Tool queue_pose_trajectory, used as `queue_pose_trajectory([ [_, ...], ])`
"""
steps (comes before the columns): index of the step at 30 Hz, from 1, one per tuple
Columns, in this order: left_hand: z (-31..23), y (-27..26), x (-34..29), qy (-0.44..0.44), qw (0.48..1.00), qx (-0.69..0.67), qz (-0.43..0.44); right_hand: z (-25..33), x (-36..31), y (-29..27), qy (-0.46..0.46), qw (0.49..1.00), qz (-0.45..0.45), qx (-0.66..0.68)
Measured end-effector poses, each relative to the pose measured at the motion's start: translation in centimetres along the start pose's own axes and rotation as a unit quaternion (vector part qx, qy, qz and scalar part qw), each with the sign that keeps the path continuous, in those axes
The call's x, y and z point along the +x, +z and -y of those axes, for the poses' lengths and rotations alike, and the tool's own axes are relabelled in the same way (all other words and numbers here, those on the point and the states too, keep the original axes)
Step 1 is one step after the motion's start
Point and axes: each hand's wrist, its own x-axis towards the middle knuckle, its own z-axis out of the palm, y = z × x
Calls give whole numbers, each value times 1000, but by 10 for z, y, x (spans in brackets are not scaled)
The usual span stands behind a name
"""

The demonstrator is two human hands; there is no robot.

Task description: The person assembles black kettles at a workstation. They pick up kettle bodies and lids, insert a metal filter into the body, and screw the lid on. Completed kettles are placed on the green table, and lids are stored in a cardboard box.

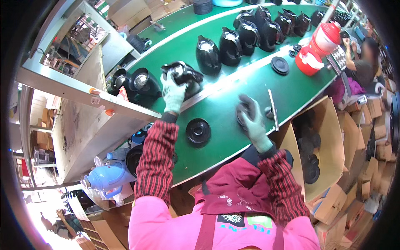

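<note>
My left hand [173, 95], in a pale glove, is closed on a shiny black jug [192, 80] that lies tilted over the green work surface. My right hand [255, 125], gloved too, has its fingers curled at a black round disc [241, 116], partly hidden and blurred. Between my forearms, a black round lid [198, 131] lies flat on the green surface. Beyond my left hand stands a black jug [208, 56] upright. A thin metal strip [273, 109] and a small dark cylinder [268, 112] are right of my right hand.
Several black jugs [248, 36] stand along the green belt [177, 48]. More lie at left [143, 81]. Black discs [280, 65] and a red-and-white container [309, 60] are at right. A cardboard box [329, 162] holds black parts. A blue jug [109, 178] is lower left. Someone sits far right.
</note>
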Motion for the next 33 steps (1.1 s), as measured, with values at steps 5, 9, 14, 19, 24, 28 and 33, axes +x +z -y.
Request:
queue_pose_trajectory([
  [5, 30, 48, 96, -53, 994, -10, -90, -10, -52, -66, 41, 996, -73, 8],
  [9, 109, 57, 159, -55, 995, 66, 47, -29, -79, -96, 15, 990, -79, -118],
  [14, 39, 41, 125, -81, 964, 245, -62, -23, -95, -129, 74, 978, -135, -138],
  [19, 105, -18, 45, -272, 863, 420, -70, -26, -87, -107, 29, 977, -80, -194],
  [24, 113, -19, 19, -69, 920, 383, -40, -11, -78, -54, -48, 961, 71, -263],
  [28, -20, -73, -34, 206, 942, 247, 94, 22, -61, -28, -198, 877, 86, -430],
  [33, -132, -132, -106, 453, 847, 86, 264, 91, -47, -22, -344, 734, 159, -563],
])
